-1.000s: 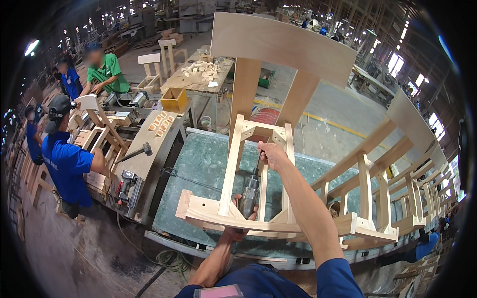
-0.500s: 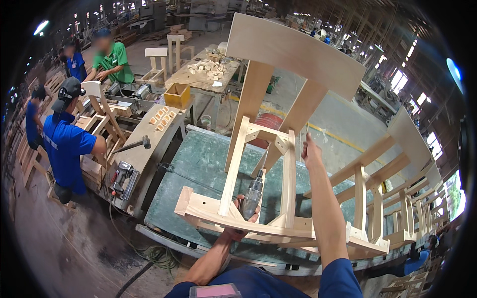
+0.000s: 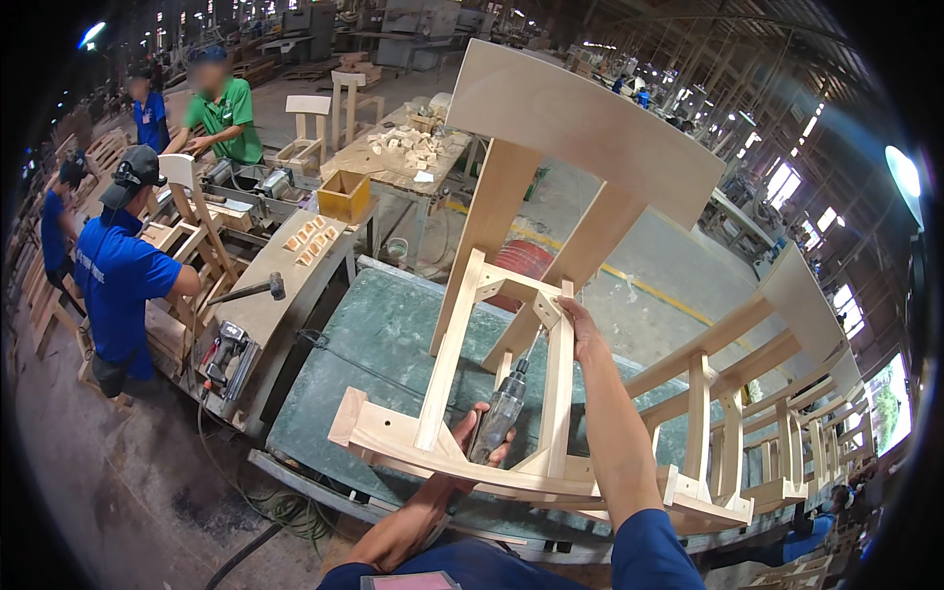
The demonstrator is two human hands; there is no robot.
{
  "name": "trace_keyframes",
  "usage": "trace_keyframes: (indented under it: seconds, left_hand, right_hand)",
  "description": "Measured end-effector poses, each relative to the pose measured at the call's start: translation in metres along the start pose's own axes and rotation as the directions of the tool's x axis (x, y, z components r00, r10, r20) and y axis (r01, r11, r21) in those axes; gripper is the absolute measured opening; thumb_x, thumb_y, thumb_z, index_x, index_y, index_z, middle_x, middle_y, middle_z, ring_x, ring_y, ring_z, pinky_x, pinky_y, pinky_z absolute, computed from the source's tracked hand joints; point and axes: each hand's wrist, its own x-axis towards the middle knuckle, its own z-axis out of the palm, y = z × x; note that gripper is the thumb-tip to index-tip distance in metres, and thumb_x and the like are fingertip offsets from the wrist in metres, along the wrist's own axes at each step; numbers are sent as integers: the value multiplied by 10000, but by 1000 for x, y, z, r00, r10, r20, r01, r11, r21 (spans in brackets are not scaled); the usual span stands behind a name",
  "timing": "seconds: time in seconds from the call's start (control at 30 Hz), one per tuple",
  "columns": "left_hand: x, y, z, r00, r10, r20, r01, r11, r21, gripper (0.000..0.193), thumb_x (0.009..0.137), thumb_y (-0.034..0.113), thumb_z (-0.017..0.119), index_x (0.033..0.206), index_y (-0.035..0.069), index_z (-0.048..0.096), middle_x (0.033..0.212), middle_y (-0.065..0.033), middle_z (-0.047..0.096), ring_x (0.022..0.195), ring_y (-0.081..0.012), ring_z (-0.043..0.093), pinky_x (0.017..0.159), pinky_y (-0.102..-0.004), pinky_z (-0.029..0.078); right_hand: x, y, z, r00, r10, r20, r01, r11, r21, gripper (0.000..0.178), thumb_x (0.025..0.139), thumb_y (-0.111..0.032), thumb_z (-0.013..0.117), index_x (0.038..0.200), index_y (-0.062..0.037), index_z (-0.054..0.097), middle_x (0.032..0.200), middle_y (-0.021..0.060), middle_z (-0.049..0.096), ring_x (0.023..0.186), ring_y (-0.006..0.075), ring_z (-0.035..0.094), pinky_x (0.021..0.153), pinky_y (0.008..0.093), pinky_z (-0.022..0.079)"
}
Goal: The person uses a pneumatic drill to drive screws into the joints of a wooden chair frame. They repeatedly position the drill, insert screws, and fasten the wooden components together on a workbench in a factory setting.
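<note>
An unfinished pale wooden chair frame (image 3: 447, 369) lies tipped on a green-topped workbench (image 3: 379, 334), its broad backrest panel (image 3: 590, 118) pointing up and away. My left hand (image 3: 470, 435) grips a grey pneumatic screwdriver (image 3: 500, 413) inside the seat frame, with the bit aimed up at a corner block. My right hand (image 3: 582, 329) holds the far right corner of the seat frame, just above the tool.
More chair frames (image 3: 777, 393) are lined up on the right. A side bench on the left carries a hammer (image 3: 251, 288), a power tool (image 3: 226, 354) and a small wooden box (image 3: 344, 195). A person in blue (image 3: 123, 280) and others work at the left.
My right hand has slid rightward along the seat frame's far rail to its right corner. The left hand stays on the screwdriver, whose tip has risen toward that corner.
</note>
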Motion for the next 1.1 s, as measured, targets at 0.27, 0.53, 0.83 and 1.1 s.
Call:
trace_keyframes:
  seconds: [0.27, 0.53, 0.83, 1.1]
  left_hand:
    - [6, 1, 8, 1000, 6, 1, -6, 1000, -21, 252, 1032, 412, 450, 1237, 272, 491, 1107, -245, 520, 770, -271, 610, 473, -308, 567]
    - [7, 3, 1, 999, 36, -33, -36, 999, 0, 268, 1032, 413, 449, 1254, 267, 485, 1086, -244, 530, 768, -279, 609, 470, -317, 562]
    - [16, -1, -10, 999, 53, 1, -53, 997, 57, 275, 1046, 416, 395, 1263, 294, 511, 1056, -270, 484, 722, -275, 591, 431, -299, 548]
    - [22, 2, -15, 997, 71, 27, -72, 997, 34, 281, 1047, 402, 400, 1267, 266, 508, 1065, -286, 483, 734, -297, 601, 438, -313, 556]
  right_hand:
    - [21, 6, -4, 998, 4, -55, -1, 998, 63, 446, 729, -311, 709, 1084, -69, 587, 755, 99, 620, 470, 218, 562, 379, 359, 507]
    - [26, 12, -1, 997, -58, 47, 55, 996, 65, 503, 751, -343, 684, 1143, -58, 550, 800, 125, 621, 455, 249, 574, 372, 367, 530]
    - [23, 13, -10, 993, -112, 43, 111, 994, 22, 476, 760, -356, 673, 1113, -65, 540, 803, 121, 623, 474, 233, 595, 369, 343, 535]
    - [16, 12, 2, 994, -112, 14, 112, 994, -10, 434, 754, -354, 663, 1078, -94, 537, 782, 98, 616, 432, 228, 573, 353, 331, 505]
